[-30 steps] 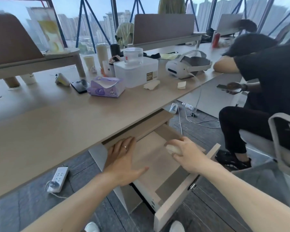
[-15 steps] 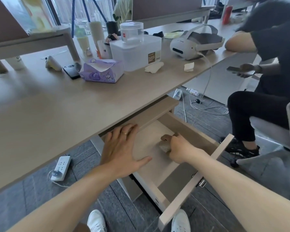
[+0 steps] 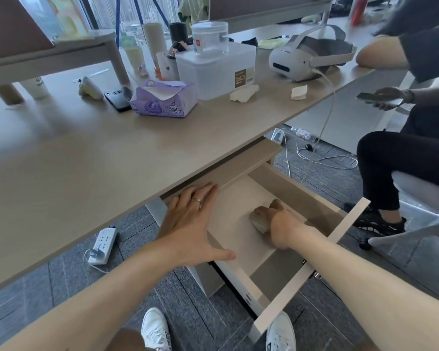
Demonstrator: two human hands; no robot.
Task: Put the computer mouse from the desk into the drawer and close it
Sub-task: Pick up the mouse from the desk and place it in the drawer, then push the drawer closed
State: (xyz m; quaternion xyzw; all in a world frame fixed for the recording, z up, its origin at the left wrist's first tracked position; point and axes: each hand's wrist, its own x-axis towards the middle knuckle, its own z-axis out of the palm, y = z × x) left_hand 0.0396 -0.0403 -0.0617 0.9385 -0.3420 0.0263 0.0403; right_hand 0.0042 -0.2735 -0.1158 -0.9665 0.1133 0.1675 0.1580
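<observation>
The drawer (image 3: 299, 282) under the desk (image 3: 86, 178) stands pulled out, its pale floor in view. A light-coloured computer mouse (image 3: 259, 220) rests on the drawer floor, and my right hand (image 3: 281, 225) is curled over it from the right, still gripping it. My left hand (image 3: 190, 221) lies flat with fingers spread over the drawer's left side, near the desk's front edge, holding nothing.
A purple tissue box (image 3: 164, 98), a clear plastic container (image 3: 218, 64), a black phone (image 3: 117, 98) and a white headset (image 3: 304, 57) sit on the desk. A seated person (image 3: 411, 138) is close on the right. A power strip (image 3: 103, 245) lies on the floor.
My right hand has lowered the mouse from above the drawer's rim down onto the drawer floor. My left hand has stayed at the drawer's left side.
</observation>
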